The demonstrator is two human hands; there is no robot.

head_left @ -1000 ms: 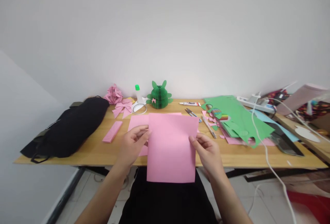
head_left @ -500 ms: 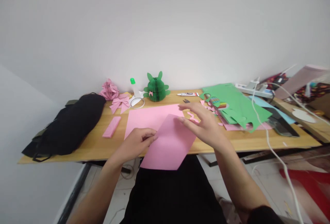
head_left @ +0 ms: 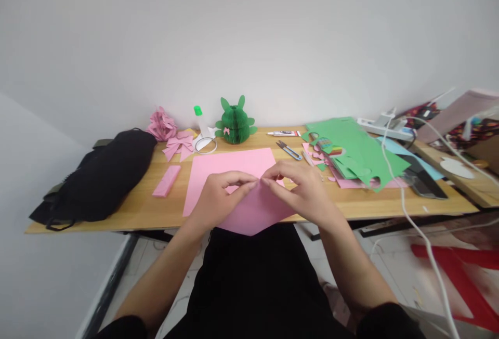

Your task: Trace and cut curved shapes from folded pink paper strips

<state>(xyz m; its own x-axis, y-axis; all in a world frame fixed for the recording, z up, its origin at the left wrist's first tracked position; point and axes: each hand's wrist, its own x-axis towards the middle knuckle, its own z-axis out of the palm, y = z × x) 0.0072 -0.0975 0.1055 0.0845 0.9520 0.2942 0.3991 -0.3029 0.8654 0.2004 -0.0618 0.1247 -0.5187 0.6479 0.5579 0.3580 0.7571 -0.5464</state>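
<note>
My left hand (head_left: 224,193) and my right hand (head_left: 298,188) meet at the top of a pink paper sheet (head_left: 255,211). Each pinches its upper edge between thumb and fingers, with the fingertips almost touching. The sheet's lower corner points toward my lap and hangs past the table's front edge. Under and behind it, a larger pink sheet (head_left: 230,161) lies flat on the table. Behind that stands a green honeycomb-paper figure (head_left: 235,125) with ears and a small pink bow. Thread snips (head_left: 288,150) lie beyond my right hand.
On the left lie a black bag (head_left: 105,178), a pink folded block (head_left: 167,181), pink paper bows (head_left: 178,145) and a glue stick (head_left: 200,120). A glue tube (head_left: 284,133) is at the back. Green sheets (head_left: 351,146), scraps and a white cable (head_left: 405,209) occupy the right.
My right hand has come down and in from above the sheet to pinch its edge. My left hand has moved up beside it. The sheet has turned, its lower corner now pointing at me.
</note>
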